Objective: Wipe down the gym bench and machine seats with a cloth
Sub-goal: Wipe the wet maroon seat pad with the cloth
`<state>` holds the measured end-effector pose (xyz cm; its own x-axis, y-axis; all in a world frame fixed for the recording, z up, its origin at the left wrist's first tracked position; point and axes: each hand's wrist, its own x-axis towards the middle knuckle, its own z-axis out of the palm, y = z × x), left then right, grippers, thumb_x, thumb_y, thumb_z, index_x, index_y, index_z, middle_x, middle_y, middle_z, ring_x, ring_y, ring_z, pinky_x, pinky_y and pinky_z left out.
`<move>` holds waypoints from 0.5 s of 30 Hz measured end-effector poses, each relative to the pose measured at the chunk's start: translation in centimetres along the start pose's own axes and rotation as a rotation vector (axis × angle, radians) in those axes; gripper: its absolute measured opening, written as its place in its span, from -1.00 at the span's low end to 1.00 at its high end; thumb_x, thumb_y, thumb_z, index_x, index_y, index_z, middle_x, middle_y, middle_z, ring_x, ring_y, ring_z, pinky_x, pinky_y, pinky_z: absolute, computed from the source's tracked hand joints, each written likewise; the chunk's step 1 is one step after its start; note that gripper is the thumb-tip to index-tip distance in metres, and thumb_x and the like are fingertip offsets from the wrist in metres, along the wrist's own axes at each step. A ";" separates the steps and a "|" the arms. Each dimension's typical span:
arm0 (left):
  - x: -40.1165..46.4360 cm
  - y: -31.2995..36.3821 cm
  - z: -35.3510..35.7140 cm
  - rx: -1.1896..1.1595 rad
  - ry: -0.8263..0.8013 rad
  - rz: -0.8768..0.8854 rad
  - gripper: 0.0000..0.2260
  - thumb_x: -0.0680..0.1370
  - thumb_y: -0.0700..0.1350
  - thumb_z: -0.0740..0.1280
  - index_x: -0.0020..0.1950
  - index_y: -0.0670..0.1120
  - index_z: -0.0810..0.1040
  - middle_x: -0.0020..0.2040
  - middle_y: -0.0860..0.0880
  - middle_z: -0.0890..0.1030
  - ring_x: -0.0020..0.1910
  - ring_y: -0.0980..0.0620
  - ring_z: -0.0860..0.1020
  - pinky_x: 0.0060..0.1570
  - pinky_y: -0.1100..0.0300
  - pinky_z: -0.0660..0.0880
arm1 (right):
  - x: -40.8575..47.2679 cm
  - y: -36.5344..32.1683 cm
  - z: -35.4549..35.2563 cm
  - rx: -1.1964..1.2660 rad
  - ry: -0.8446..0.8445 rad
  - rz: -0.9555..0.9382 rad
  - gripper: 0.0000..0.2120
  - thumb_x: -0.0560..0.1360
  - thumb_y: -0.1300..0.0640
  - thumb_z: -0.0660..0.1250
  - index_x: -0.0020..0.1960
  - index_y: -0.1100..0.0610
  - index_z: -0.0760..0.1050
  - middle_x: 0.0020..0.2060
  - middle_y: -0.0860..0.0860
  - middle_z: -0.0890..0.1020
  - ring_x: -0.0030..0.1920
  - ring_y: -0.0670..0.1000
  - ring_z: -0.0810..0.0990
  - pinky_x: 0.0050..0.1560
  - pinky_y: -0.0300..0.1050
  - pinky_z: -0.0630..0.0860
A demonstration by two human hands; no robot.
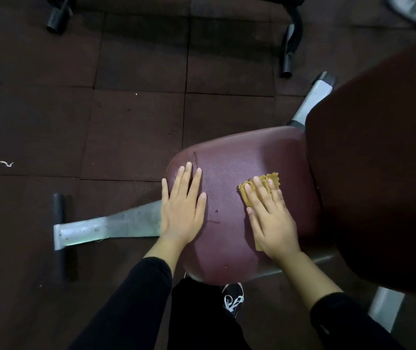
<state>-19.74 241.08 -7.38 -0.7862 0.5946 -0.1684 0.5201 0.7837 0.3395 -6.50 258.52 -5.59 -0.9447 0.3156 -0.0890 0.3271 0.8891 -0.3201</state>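
Observation:
A maroon padded machine seat (pixel 234 157) fills the middle of the view, its surface scuffed and speckled. My left hand (pixel 181 205) lies flat on the seat's left side with straight fingers. My right hand (pixel 270 213) presses a mustard-yellow cloth (pixel 272 179) flat against the seat's right half; the cloth's frayed edge shows past my fingertips and a corner peeks out under my wrist. A dark maroon backrest pad (pixel 378 160) rises at the right, in shadow.
A silver metal base leg (pixel 106 227) with a black crossbar (pixel 59 236) runs left from under the seat. Dark rubber floor tiles (pixel 100 122) surround it. Black feet of other machines (pixel 289 51) stand at the top. My shoe (pixel 233 298) is below the seat.

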 end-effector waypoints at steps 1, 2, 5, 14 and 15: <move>-1.2 0.2 0.2 0.001 -0.003 0.018 -0.50 0.64 0.06 -0.09 0.58 -0.04 0.09 0.59 -0.02 0.04 0.56 0.04 -0.06 0.50 -0.14 -0.12 | -0.6 -0.1 0.0 -0.002 -0.009 0.006 -0.53 0.60 0.05 0.01 0.51 0.04 0.17 0.51 -0.02 0.15 0.53 0.08 0.00 0.50 0.04 0.02; -2.3 0.4 0.4 0.005 -0.009 0.032 -0.50 0.64 0.06 -0.08 0.58 -0.04 0.07 0.59 -0.01 0.03 0.56 0.06 -0.08 0.50 -0.14 -0.13 | -1.1 -0.2 0.0 -0.008 -0.017 0.007 -0.52 0.59 0.06 0.00 0.51 0.04 0.15 0.52 -0.02 0.13 0.53 0.08 -0.02 0.50 0.03 0.01; -5.0 0.7 1.1 0.017 -0.025 0.024 -0.50 0.65 0.07 -0.10 0.58 -0.04 0.02 0.59 0.01 -0.03 0.56 0.08 -0.13 0.50 -0.07 -0.19 | -3.0 -0.4 0.3 -0.052 -0.060 0.004 -0.49 0.58 0.06 -0.02 0.53 0.02 0.06 0.53 -0.03 0.06 0.54 0.07 -0.08 0.50 0.01 -0.03; -6.1 1.0 1.2 -0.050 -0.064 -0.015 -0.49 0.61 0.14 -0.23 0.55 0.08 -0.18 0.56 0.11 -0.23 0.52 0.16 -0.31 0.43 0.05 -0.40 | -5.3 -0.7 0.8 -0.113 -0.041 0.072 -0.49 0.58 0.01 -0.03 0.52 -0.02 0.07 0.52 -0.02 0.07 0.52 0.06 -0.03 0.50 -0.03 -0.09; -6.1 1.0 1.2 -0.054 -0.066 -0.012 -0.49 0.61 0.14 -0.23 0.55 0.09 -0.19 0.56 0.12 -0.24 0.52 0.16 -0.32 0.43 0.05 -0.41 | -5.0 -1.1 0.9 -0.115 -0.031 0.096 -0.48 0.57 0.01 -0.03 0.52 -0.02 0.06 0.53 -0.01 0.07 0.52 0.07 -0.02 0.50 -0.03 -0.10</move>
<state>-14.04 238.44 -7.19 -0.7676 0.5971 -0.2329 0.4903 0.7811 0.3866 -2.15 255.69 -5.66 -0.9087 0.3919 -0.1440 0.4145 0.8880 -0.1992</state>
